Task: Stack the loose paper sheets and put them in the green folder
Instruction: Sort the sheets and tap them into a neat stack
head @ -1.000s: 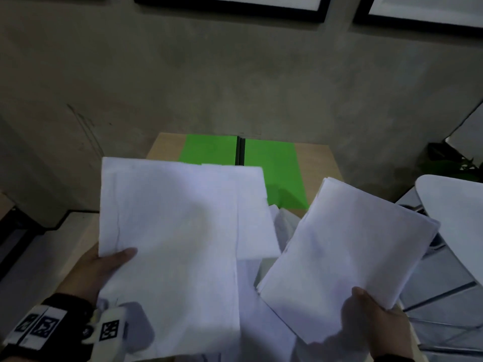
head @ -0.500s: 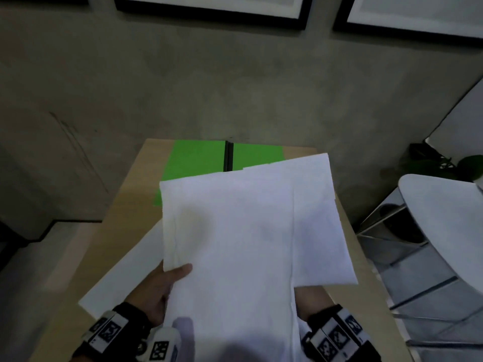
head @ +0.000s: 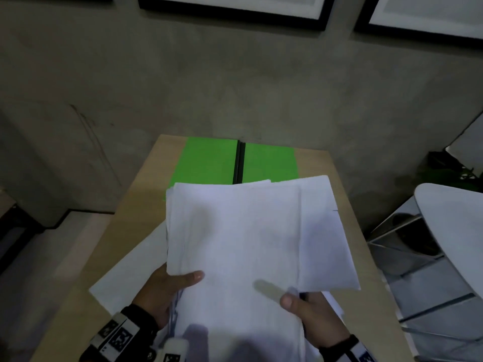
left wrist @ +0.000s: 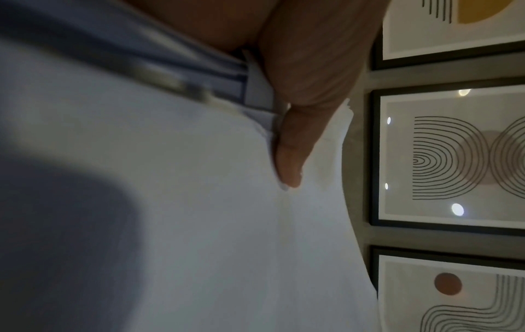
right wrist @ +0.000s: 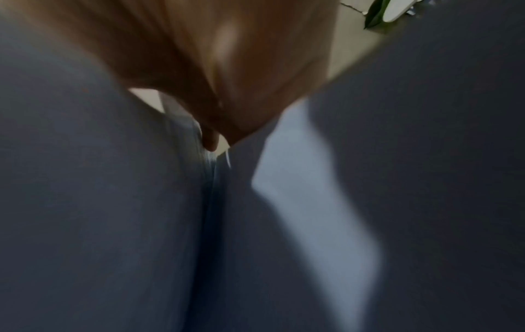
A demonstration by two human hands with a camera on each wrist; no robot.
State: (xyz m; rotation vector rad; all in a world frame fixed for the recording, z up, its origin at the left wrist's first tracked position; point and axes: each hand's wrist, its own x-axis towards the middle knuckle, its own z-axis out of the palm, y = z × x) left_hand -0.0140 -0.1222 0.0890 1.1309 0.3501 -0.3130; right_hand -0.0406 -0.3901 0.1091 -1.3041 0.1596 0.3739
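Observation:
A stack of white paper sheets [head: 243, 239] is held above the wooden table [head: 141, 212], its edges uneven, one sheet jutting out to the right. My left hand [head: 170, 286] grips the stack's near left side, thumb on top, as the left wrist view shows on the paper [left wrist: 199, 202]. My right hand [head: 303, 307] holds the near right side with its thumb on top; its other fingers are hidden under the paper [right wrist: 312, 191]. The green folder [head: 209, 163] lies open at the table's far end, black spine in the middle. Another white sheet [head: 130, 273] lies on the table below the stack.
A grey wall with framed pictures [head: 235, 11] stands behind the table. A white chair [head: 454, 231] with metal legs is close on the right. A plant [head: 460, 171] sits at the far right. The floor drops away to the left.
The two separate bundles held apart a second ago have been brought together into one stack. My right hand has come up to grip the stack's near right side with its thumb on top.

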